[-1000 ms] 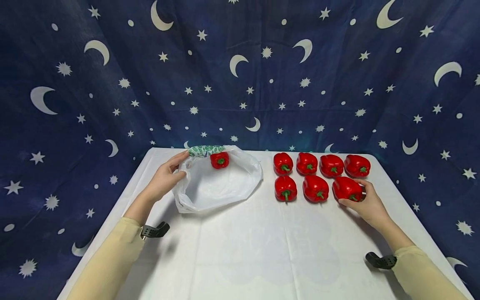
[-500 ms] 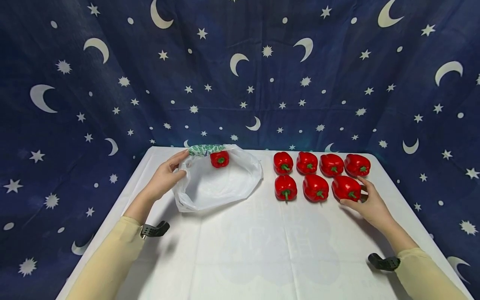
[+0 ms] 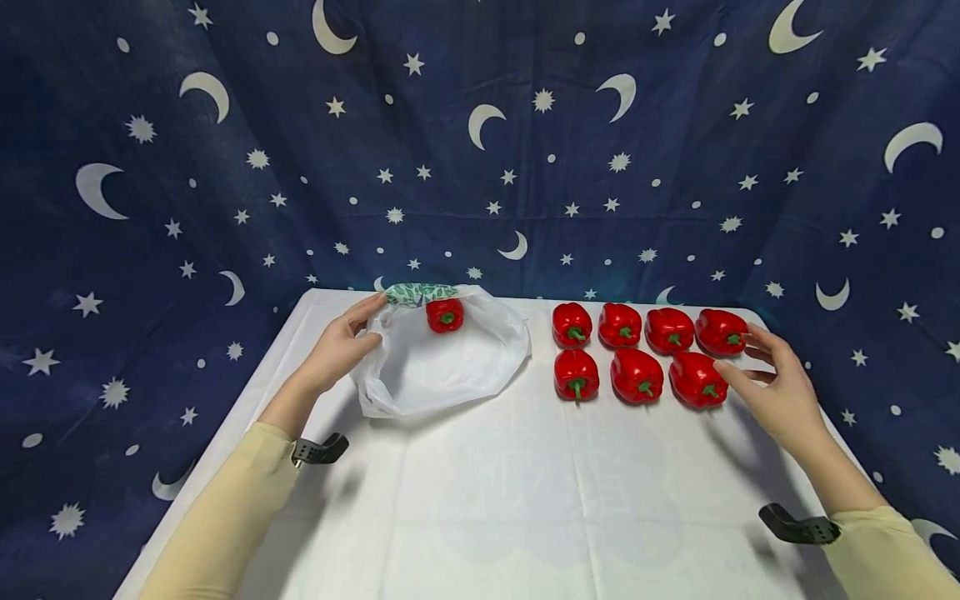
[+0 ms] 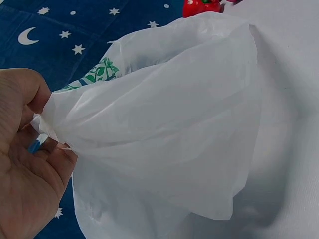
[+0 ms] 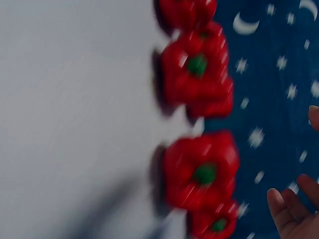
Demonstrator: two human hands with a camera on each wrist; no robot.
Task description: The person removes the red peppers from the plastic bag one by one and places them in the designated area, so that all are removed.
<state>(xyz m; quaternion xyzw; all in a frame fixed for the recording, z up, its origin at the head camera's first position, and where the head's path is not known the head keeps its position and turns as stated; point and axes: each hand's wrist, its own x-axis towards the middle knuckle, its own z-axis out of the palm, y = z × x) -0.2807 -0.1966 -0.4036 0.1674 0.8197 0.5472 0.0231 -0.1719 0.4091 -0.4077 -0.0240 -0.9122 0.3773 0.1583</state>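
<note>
My left hand point(image 3: 337, 346) pinches the left rim of a white plastic bag point(image 3: 450, 375) with a green leaf print. The left wrist view shows the film gathered between thumb and fingers. Inside the bag, at its back, lies a red bell pepper point(image 3: 445, 316). At the right, my right hand point(image 3: 783, 396) holds nothing, its thumb and fingers spread apart. It hovers beside the front-row right-end pepper point(image 3: 696, 382) and the back-row right-end pepper point(image 3: 722, 329); whether a fingertip touches either is unclear. In the blurred right wrist view, fingers point(image 5: 284, 211) stand apart from the peppers point(image 5: 202, 172).
More red bell peppers point(image 3: 636, 377) lie in two rows, several in all, stems facing the front. The white-covered table point(image 3: 510, 500) ends at a dark blue curtain point(image 3: 450, 167) with moons and stars. A black wrist device point(image 3: 798, 525) sits on each forearm.
My right hand has come away from the front-row right-end pepper, moving right and slightly back, its fingers now apart. That pepper stays in its row. The left hand keeps its hold on the bag.
</note>
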